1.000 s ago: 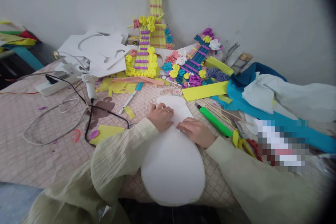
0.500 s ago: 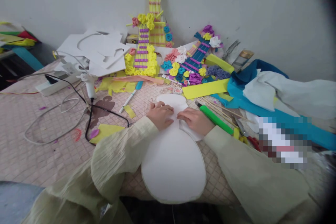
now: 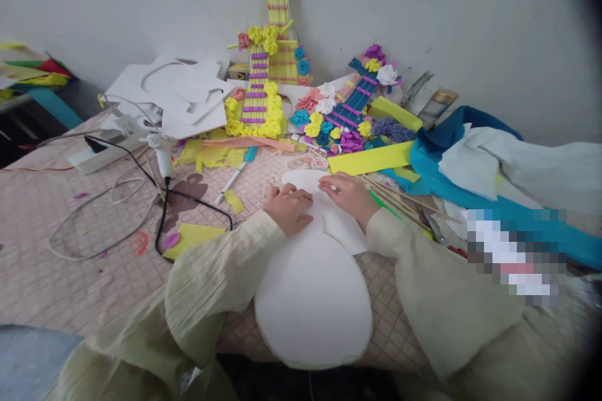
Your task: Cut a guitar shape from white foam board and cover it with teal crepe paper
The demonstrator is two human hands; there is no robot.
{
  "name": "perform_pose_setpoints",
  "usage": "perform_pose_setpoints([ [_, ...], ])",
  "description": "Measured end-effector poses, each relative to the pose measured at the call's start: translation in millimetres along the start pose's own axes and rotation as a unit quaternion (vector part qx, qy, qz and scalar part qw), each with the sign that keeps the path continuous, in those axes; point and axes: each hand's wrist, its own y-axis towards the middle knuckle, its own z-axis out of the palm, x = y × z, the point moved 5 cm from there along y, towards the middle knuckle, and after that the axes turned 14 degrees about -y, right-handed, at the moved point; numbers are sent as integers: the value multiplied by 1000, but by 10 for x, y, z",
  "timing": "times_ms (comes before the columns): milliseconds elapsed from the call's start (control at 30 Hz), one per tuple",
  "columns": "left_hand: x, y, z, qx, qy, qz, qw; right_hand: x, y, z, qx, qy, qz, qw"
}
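A white pear-shaped cut-out (image 3: 314,307), wide and rounded toward me, stretches up to a narrower top at the middle of the table. My left hand (image 3: 289,207) lies on its narrow part, palm down, fingers lightly bent and pressing on it. A loose white sheet of paper (image 3: 347,233) juts out along the cut-out's right side. At its upper edge, my right hand (image 3: 348,197) has thumb and fingers pinched together on the paper; the fingertips partly hide the exact grip. Under my right forearm, a green utility knife (image 3: 383,203) is mostly covered by the sleeve.
A glue gun (image 3: 162,153) with its black cord stands at left. Behind are flower-trimmed paper guitars (image 3: 254,91) and white board offcuts (image 3: 188,94). To the right lie thin wooden sticks (image 3: 399,200), a yellow strip (image 3: 369,158) and blue crepe paper (image 3: 498,200).
My right hand has slid up and slightly right, toward the top of the cut-out, and its sleeve now covers more of the utility knife. My left hand stays in place.
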Motion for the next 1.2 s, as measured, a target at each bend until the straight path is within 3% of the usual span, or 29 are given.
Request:
perform_pose_setpoints([
  [167,-1,6,22,1,7,1,1000,13,85,180,54,-9,-46,997],
  [433,-5,-2,9,-9,-1,0,1000,-103,177,160,39,-20,35,998],
  [667,-9,-4,6,-6,0,-8,1000,-74,79,124,58,9,19,998],
  [1200,-17,-2,12,-8,-2,-13,1000,-73,79,123,49,3,67,997],
])
